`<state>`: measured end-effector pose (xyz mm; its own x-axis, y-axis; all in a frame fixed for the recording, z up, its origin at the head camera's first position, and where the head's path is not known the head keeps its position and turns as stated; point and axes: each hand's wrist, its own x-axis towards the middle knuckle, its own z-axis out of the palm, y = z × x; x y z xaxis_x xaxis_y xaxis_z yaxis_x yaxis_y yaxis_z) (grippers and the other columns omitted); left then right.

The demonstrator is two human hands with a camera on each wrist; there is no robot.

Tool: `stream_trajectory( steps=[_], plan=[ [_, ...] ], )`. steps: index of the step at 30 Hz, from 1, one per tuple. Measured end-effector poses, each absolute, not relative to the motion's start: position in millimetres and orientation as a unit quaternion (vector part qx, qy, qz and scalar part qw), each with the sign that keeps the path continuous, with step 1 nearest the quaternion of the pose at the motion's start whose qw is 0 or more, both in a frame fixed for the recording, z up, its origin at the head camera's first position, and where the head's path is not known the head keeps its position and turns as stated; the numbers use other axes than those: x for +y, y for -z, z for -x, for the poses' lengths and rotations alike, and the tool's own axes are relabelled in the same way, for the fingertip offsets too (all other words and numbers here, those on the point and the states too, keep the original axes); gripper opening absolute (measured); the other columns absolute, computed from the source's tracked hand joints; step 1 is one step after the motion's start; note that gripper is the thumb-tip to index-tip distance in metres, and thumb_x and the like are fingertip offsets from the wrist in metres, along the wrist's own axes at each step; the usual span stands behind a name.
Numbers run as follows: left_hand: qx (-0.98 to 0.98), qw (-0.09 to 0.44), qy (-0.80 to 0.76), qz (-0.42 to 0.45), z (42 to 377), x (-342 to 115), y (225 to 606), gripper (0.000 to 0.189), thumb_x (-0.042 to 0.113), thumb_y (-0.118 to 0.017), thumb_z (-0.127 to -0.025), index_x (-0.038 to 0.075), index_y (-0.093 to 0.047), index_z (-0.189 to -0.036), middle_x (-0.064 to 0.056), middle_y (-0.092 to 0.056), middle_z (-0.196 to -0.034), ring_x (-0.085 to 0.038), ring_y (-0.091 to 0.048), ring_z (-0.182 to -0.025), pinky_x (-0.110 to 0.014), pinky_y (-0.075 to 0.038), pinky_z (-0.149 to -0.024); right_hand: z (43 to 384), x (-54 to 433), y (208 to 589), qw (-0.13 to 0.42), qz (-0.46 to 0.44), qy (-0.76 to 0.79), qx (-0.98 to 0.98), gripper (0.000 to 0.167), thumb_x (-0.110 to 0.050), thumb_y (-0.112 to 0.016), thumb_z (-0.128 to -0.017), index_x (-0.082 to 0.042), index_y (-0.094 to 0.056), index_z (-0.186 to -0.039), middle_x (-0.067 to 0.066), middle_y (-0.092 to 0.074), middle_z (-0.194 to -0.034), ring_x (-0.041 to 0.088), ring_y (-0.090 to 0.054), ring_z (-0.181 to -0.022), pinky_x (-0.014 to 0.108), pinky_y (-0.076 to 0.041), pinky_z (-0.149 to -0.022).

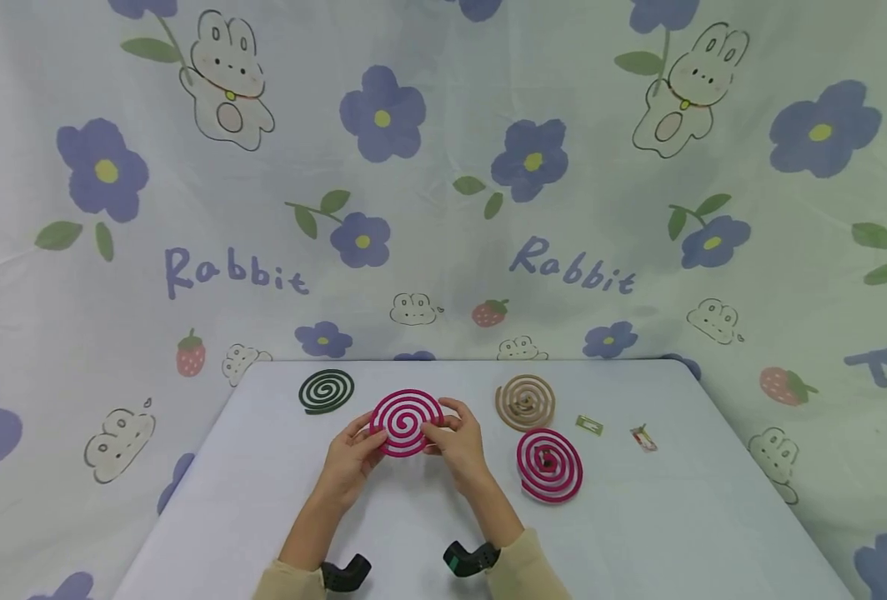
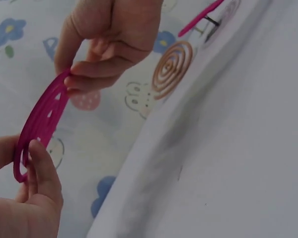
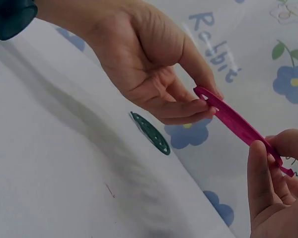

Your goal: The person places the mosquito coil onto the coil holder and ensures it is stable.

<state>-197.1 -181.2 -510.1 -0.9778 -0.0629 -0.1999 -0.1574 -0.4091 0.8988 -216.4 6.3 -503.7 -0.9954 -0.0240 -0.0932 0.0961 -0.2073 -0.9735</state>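
Note:
Both hands hold up a magenta mosquito coil (image 1: pixel 406 421), its spiral face towards the head camera. My left hand (image 1: pixel 351 465) pinches its left edge between thumb and fingers. At the opposite edge, my right hand (image 1: pixel 462 442) pinches it the same way. In the left wrist view the raised coil (image 2: pixel 43 116) appears nearly edge-on, away from the white table. Nearest to the right forearm lies a second magenta coil (image 1: pixel 550 491), with a small dark piece at its centre.
A dark green coil (image 1: pixel 327 392) lies at the back left of the white table (image 1: pixel 638 525). Behind the second magenta coil is a tan coil (image 1: pixel 526 382). Farther right lie a small gold metal piece (image 1: pixel 589 426) and a small red-and-white piece (image 1: pixel 643 438).

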Motion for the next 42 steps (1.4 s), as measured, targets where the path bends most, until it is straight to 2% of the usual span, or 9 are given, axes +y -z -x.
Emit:
stream_trajectory(
  steps=[4,9,17,21,27,32,36,42],
  plan=[
    [0.517,0.017,-0.849,0.105,199,-169,512,0.056,0.001,-0.068,-0.089,0.001,-0.042,-0.139,-0.012,-0.065,-0.112,-0.018,-0.066,-0.091,-0.032,-0.055,-0.082,215,14,503,0.031,-0.028,0.78,0.625,0.058,-0.006,-0.077,-0.083,-0.008,-0.052,-0.135,0.014,-0.062,-0.088,0.023,-0.068,-0.064,0.035,-0.058,-0.062],
    [0.507,0.012,-0.854,0.113,203,-160,515,0.053,0.003,-0.07,-0.089,0.0,-0.045,-0.136,-0.012,-0.067,-0.108,-0.019,-0.068,-0.089,-0.033,-0.056,-0.081,211,22,506,0.026,-0.03,0.777,0.629,0.057,-0.007,-0.077,-0.083,-0.008,-0.052,-0.134,0.015,-0.061,-0.089,0.022,-0.068,-0.066,0.035,-0.058,-0.063],
    [0.509,0.016,-0.853,0.114,208,-149,519,0.05,0.006,-0.071,-0.088,-0.004,-0.05,-0.133,-0.01,-0.07,-0.103,-0.017,-0.068,-0.086,-0.029,-0.056,-0.077,207,36,507,0.013,-0.045,0.78,0.624,0.048,0.0,-0.077,-0.08,0.001,-0.049,-0.119,0.016,-0.063,-0.096,0.02,-0.067,-0.071,0.035,-0.058,-0.062],
    [0.515,0.022,-0.85,0.109,209,-142,519,0.048,0.006,-0.071,-0.088,-0.006,-0.051,-0.131,-0.01,-0.069,-0.1,-0.016,-0.067,-0.085,-0.028,-0.056,-0.077,204,45,508,0.019,-0.048,0.78,0.623,0.053,0.001,-0.077,-0.081,0.001,-0.047,-0.125,0.014,-0.063,-0.093,0.019,-0.066,-0.069,0.034,-0.058,-0.062],
    [0.523,0.038,-0.846,0.095,212,-130,518,0.048,0.008,-0.072,-0.088,-0.005,-0.053,-0.13,-0.011,-0.066,-0.106,-0.018,-0.066,-0.089,-0.03,-0.055,-0.081,202,60,508,0.037,-0.037,0.784,0.618,0.062,0.002,-0.074,-0.083,-0.001,-0.046,-0.137,0.012,-0.061,-0.088,0.018,-0.066,-0.067,0.034,-0.058,-0.062],
    [0.532,0.052,-0.841,0.081,214,-120,516,0.048,0.008,-0.072,-0.088,-0.003,-0.054,-0.131,-0.014,-0.064,-0.11,-0.02,-0.065,-0.092,-0.031,-0.055,-0.082,194,72,489,0.038,-0.044,0.775,0.629,0.057,0.003,-0.073,-0.084,0.005,-0.047,-0.135,0.014,-0.061,-0.09,0.02,-0.067,-0.069,0.035,-0.058,-0.063],
    [0.538,0.06,-0.837,0.078,216,-111,515,0.048,0.01,-0.073,-0.088,0.0,-0.055,-0.131,-0.014,-0.064,-0.113,-0.021,-0.065,-0.094,-0.031,-0.055,-0.082,197,80,496,0.031,-0.058,0.768,0.637,0.056,-0.004,-0.074,-0.085,0.005,-0.047,-0.134,0.014,-0.063,-0.094,0.019,-0.067,-0.071,0.034,-0.058,-0.065],
    [0.524,0.071,-0.845,0.075,221,-96,517,0.048,0.013,-0.073,-0.089,-0.004,-0.053,-0.129,-0.015,-0.063,-0.117,-0.021,-0.064,-0.097,-0.031,-0.054,-0.084,199,91,506,0.027,-0.063,0.772,0.632,0.049,-0.011,-0.074,-0.087,0.006,-0.05,-0.127,0.016,-0.066,-0.1,0.018,-0.066,-0.072,0.032,-0.058,-0.064]
  ],
)
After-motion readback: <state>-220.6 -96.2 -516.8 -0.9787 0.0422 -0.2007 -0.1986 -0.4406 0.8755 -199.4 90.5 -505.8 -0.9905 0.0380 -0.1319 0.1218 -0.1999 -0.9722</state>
